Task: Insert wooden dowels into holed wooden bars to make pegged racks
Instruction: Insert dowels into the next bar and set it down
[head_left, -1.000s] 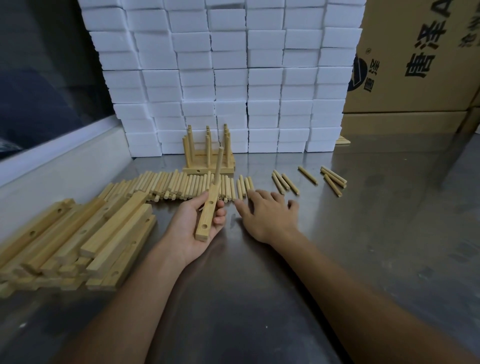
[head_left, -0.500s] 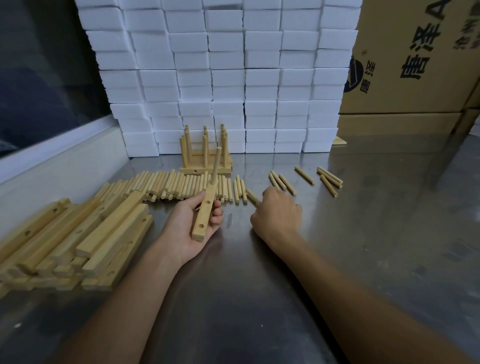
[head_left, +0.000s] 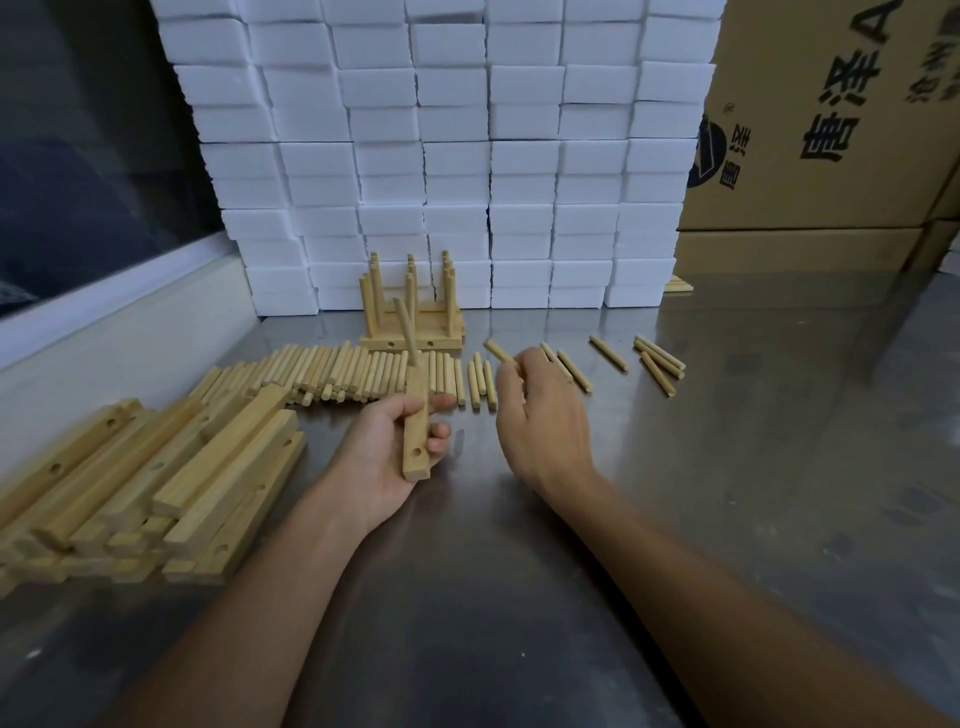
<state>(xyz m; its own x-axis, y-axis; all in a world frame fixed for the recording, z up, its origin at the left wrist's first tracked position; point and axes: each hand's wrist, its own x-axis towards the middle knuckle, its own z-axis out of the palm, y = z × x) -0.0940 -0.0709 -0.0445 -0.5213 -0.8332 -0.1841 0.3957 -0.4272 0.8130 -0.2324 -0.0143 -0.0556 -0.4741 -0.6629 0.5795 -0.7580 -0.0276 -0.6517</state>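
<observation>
From the head view, the left hand (head_left: 387, 452) has its fingers curled round a holed bar (head_left: 417, 426) with one dowel (head_left: 407, 327) already standing in its far end and at least one hole near the close end still open, while the right hand (head_left: 535, 415) pinches a fresh dowel (head_left: 498, 351) lifted just above the steel surface (head_left: 779, 467). A few finished racks (head_left: 413, 312) stand at the back by the white blocks (head_left: 467, 156). By my reckoning most of the job remains: a large stack of bars (head_left: 145, 483) and a long row of loose dowels (head_left: 332, 374) lie unused.
</observation>
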